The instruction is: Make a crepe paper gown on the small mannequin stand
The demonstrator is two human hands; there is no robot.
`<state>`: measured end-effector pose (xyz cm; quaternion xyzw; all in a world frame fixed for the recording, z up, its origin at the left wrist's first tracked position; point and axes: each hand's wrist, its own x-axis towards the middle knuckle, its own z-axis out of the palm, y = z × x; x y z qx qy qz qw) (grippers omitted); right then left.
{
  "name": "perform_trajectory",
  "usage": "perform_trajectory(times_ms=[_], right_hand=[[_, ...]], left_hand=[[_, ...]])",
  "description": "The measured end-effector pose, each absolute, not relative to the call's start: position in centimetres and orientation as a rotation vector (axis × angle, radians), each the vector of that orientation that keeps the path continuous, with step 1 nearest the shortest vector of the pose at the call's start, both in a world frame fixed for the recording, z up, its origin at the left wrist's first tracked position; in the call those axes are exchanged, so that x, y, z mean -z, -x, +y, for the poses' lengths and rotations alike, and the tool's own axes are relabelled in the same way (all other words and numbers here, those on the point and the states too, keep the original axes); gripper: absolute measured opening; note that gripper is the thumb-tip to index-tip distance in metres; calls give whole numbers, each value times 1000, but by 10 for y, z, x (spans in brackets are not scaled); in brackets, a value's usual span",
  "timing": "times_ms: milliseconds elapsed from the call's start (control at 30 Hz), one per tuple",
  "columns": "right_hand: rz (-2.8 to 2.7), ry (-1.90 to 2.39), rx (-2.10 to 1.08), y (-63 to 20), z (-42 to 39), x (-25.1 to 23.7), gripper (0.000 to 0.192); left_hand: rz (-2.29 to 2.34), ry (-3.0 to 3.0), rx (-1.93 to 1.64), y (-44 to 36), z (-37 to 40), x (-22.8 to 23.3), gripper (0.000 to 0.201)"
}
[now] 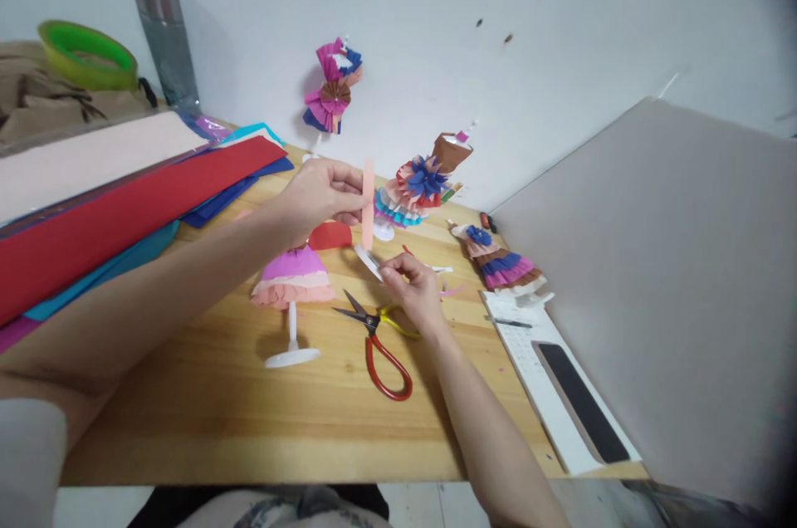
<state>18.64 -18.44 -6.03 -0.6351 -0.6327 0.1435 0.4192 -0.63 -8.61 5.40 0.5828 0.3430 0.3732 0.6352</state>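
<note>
Raised over the table, my left hand (333, 194) pinches an upright peach crepe paper strip (368, 208) between thumb and fingers. Just below the strip, my right hand (412, 287) is closed, its fingertips at a white flat thing with a rounded edge (367, 262); its kind is unclear. Under my left hand stands a small dress form (291, 279) in a purple and peach paper skirt, its top partly hidden. A red paper piece (331, 236) shows beside it. Scissors (374, 330) with red handles lie spread below my right hand, near a yellow handle (398, 324).
Two decorated dress forms (423, 188) (333, 96) stand by the wall. Another paper dress (498, 258) lies at right, above a white board (529, 362) bearing a phone (582, 399). Folded colored paper (137, 212) and a green tape roll (87, 55) are at left.
</note>
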Motion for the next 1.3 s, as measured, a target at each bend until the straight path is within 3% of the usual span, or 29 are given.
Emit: perform_trajectory(times_ms=[333, 600, 767, 1100, 1300], right_hand=[[-1642, 1585, -153, -170, -185, 53, 16], [-1393, 1474, -598, -168, -183, 61, 14], [-1254, 1360, -800, -171, -182, 61, 22], [-1173, 1222, -1104, -171, -177, 68, 41], [-1170, 1276, -1175, -179, -180, 66, 40]], left_hand=[[680, -1391, -682, 5, -84, -42, 7], [594, -1467, -383, -3, -75, -16, 8], [644, -1519, -347, -5, -67, -1, 13], [643, -1660, -189, -13, -63, 25, 16], [631, -1726, -108, -11, -60, 37, 7]])
